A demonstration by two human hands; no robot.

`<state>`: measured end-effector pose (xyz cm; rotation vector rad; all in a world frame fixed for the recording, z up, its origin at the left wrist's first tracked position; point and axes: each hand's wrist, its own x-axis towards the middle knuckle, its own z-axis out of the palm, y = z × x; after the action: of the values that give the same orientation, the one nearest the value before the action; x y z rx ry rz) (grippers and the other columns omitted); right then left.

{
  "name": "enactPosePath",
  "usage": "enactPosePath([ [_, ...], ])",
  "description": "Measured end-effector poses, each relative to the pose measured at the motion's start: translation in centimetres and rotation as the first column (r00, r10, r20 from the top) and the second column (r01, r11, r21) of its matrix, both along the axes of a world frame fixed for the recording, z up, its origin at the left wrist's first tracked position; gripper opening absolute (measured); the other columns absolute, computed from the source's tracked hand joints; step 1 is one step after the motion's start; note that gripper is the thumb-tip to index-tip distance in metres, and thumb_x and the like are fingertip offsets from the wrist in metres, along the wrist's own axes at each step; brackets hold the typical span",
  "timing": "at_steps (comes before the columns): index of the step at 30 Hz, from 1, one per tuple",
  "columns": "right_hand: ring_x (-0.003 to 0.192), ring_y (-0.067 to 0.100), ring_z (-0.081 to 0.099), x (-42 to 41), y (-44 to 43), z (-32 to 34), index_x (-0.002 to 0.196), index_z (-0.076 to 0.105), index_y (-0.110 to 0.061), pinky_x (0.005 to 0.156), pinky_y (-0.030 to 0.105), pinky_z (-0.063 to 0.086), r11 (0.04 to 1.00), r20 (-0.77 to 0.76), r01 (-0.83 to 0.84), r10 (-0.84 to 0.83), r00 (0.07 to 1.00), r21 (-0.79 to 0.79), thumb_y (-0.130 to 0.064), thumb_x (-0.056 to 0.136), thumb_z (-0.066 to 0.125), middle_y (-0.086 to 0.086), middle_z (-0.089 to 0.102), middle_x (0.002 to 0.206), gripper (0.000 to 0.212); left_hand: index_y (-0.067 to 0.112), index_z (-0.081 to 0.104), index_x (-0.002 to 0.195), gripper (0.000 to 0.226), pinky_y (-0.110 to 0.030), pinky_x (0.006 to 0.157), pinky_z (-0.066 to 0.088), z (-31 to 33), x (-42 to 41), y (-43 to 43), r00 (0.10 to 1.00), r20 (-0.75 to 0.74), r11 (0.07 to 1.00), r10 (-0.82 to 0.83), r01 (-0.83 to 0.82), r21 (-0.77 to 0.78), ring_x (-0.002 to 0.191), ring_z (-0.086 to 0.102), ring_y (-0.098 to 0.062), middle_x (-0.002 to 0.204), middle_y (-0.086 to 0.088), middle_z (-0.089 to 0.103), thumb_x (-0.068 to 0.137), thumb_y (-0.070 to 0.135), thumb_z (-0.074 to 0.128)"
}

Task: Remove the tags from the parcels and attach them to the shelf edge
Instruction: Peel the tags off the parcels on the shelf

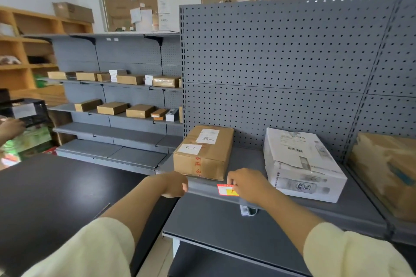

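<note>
A red and yellow tag [226, 189] lies against the grey shelf edge [202, 186] in front of me. My right hand [248, 185] has its fingers on the tag's right end, pressing it to the edge. My left hand [174, 184] rests curled on the same edge, left of the tag, below a brown cardboard parcel [203, 152] that carries white labels. A white parcel [301, 164] lies on the shelf to the right. A small white device [247, 210] sits on the lower shelf under my right hand.
A grey pegboard [281, 63] backs the shelf. Another brown parcel [387, 168] lies at the far right. A dark table [56, 186] fills the left foreground. Side shelves [117, 108] hold several small boxes. Another person's hand [10, 128] shows at the left edge.
</note>
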<state>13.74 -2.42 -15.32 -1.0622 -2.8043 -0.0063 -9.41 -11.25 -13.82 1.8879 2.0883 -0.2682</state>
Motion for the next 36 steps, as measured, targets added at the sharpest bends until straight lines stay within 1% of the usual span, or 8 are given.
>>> enactPosePath([
  [4,0.086,0.024,0.059,-2.0,-0.3,1.2,0.096,0.059,-0.019,0.062,0.029,0.037,0.997,0.093,0.045,-0.050,0.994,0.057,-0.003,0.085,0.049,0.003,0.065,0.100,0.022,0.017,0.049,0.139,0.040,-0.038,0.110,0.037,-1.0,-1.0,0.4,0.998,0.048,0.997,-0.042,0.039,0.061,0.132,0.047,-0.024,0.145,-0.005,0.049,0.099,0.018,0.048],
  [8,0.091,0.028,0.061,-5.3,-0.7,2.2,0.100,0.060,-0.014,0.070,0.035,0.046,0.991,0.158,0.082,-0.097,0.983,0.104,0.002,0.082,0.049,0.007,0.064,0.103,0.026,0.019,0.041,0.145,0.048,-0.038,0.111,0.035,-2.0,-2.2,1.4,0.993,0.086,0.988,-0.086,0.074,0.139,0.135,0.042,-0.025,0.150,-0.005,0.039,0.098,0.021,0.052],
  [13,0.085,0.030,0.064,-8.7,-0.9,1.1,0.096,0.060,-0.011,0.070,0.038,0.051,0.977,0.195,0.140,-0.171,0.966,0.163,0.008,0.080,0.048,0.009,0.067,0.099,0.028,0.023,0.034,0.149,0.059,-0.041,0.109,0.040,-3.7,-4.3,2.8,0.988,0.020,0.979,-0.153,0.148,0.142,0.133,0.045,-0.028,0.150,-0.007,0.041,0.094,0.013,0.054],
  [16,0.077,0.027,0.060,-10.1,-1.0,0.5,0.096,0.060,-0.012,0.065,0.035,0.047,0.963,0.181,0.194,-0.228,0.957,0.188,0.008,0.080,0.048,0.008,0.066,0.097,0.028,0.026,0.031,0.151,0.064,-0.043,0.109,0.042,-4.6,-5.6,3.4,0.978,-0.023,0.968,-0.207,0.208,0.144,0.134,0.045,-0.031,0.154,-0.008,0.035,0.093,0.009,0.053],
  [20,0.070,0.024,0.049,-11.2,-1.5,0.3,0.096,0.059,-0.011,0.062,0.034,0.043,0.944,0.178,0.260,-0.297,0.938,0.204,0.008,0.081,0.047,0.007,0.064,0.093,0.027,0.023,0.034,0.149,0.062,-0.043,0.108,0.043,-5.0,-6.3,4.1,0.964,-0.037,0.944,-0.264,0.266,0.194,0.133,0.046,-0.031,0.154,-0.006,0.035,0.093,0.010,0.056],
  [28,0.075,0.023,0.048,-13.5,-1.1,0.8,0.103,0.056,-0.012,0.065,0.035,0.043,0.943,0.185,0.286,-0.316,0.930,0.172,0.003,0.086,0.046,0.009,0.063,0.104,0.025,0.017,0.047,0.138,0.048,-0.041,0.106,0.044,-4.9,-6.8,5.7,0.955,0.098,0.940,-0.279,0.251,0.232,0.126,0.050,-0.027,0.143,-0.006,0.047,0.092,0.013,0.057],
  [32,0.074,0.021,0.045,-13.6,-1.1,0.7,0.104,0.054,-0.012,0.064,0.033,0.039,0.932,0.187,0.315,-0.347,0.919,0.179,0.003,0.085,0.048,0.008,0.061,0.102,0.025,0.015,0.050,0.137,0.045,-0.041,0.105,0.045,-5.2,-6.8,5.9,0.957,0.093,0.939,-0.275,0.247,0.242,0.126,0.049,-0.027,0.144,-0.006,0.045,0.092,0.010,0.052],
  [36,0.075,0.022,0.049,-13.8,-1.0,0.6,0.104,0.054,-0.013,0.065,0.032,0.042,0.927,0.172,0.346,-0.367,0.914,0.142,0.001,0.087,0.047,0.008,0.061,0.100,0.023,0.017,0.050,0.137,0.045,-0.040,0.104,0.046,-5.5,-6.9,5.8,0.958,0.073,0.931,-0.277,0.248,0.268,0.125,0.050,-0.026,0.145,-0.005,0.044,0.092,0.010,0.051],
])
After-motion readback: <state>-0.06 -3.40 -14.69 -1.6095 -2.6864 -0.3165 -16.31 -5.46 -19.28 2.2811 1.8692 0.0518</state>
